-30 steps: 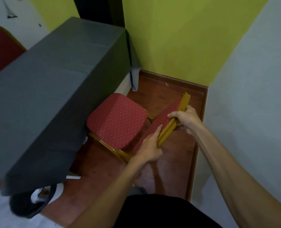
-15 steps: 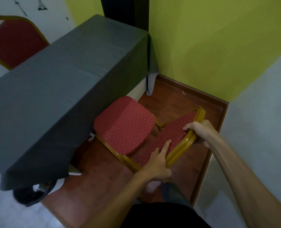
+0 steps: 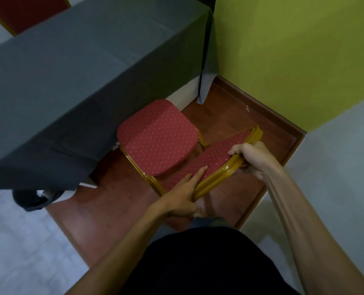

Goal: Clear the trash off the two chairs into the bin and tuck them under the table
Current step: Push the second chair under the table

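A red dotted chair point(image 3: 157, 137) with a gold frame stands on the wooden floor, its seat bare and partly under the edge of the table point(image 3: 74, 67), which is draped in grey cloth. My left hand point(image 3: 182, 198) grips the near end of the gold backrest rim, index finger lying on the red padding. My right hand point(image 3: 254, 158) is wrapped over the top of the same backrest. A dark bin point(image 3: 33, 199) with something white inside peeks out below the cloth at the left.
A second red chair point(image 3: 25, 11) shows at the top left behind the table. A yellow-green wall point(image 3: 294, 50) and a grey wall point(image 3: 336, 167) close the corner to the right. My foot point(image 3: 200, 208) stands on the floor behind the chair.
The chair has slid a little toward the table, its seat edge now meeting the cloth. Both hands stayed on the backrest, and my view has tilted further down.
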Motion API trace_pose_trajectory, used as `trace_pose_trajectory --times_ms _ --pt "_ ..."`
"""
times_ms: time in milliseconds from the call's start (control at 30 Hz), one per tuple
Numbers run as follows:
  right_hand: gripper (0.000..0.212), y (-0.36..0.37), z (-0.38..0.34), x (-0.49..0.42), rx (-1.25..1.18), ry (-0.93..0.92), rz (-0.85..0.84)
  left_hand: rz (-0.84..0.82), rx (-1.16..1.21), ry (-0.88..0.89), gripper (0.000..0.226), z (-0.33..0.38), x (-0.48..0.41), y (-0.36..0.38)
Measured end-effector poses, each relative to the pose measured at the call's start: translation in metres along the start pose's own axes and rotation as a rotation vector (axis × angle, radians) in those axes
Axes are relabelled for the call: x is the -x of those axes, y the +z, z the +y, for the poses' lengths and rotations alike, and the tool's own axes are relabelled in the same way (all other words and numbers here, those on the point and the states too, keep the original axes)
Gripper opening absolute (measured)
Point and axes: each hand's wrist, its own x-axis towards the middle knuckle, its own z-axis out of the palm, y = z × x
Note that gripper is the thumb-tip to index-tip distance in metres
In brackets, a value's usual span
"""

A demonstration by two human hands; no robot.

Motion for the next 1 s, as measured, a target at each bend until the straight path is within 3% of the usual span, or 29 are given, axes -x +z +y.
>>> trace_pose_trajectory --times_ms 433,600,667,867,1000 --pt "0.006 0.03 -0.013 -0.01 -0.035 -0.037 -0.025 0.048 0.0 -0.034 0.107 -0.006 0.007 -0.02" --pt "0.052 0.075 -0.044 -0.036 -0.212 -0.019 -0.061 0.117 -0.012 -0.09 0.109 -0.017 -0.001 -0.075" --pt "0.059 0.098 -0.059 -0.045 -0.277 -0.02 -0.082 0.135 -0.012 -0.109 0.111 -0.031 -0.003 -0.099" --pt "0.052 0.153 -0.1 -0.056 -0.328 0.024 -0.099 0.308 -0.076 -0.22 0.096 -0.063 -0.005 -0.151" --pt "0.057 0.161 -0.118 -0.071 -0.319 0.011 -0.16 0.651 0.074 -0.271 0.081 -0.056 -0.018 -0.145"
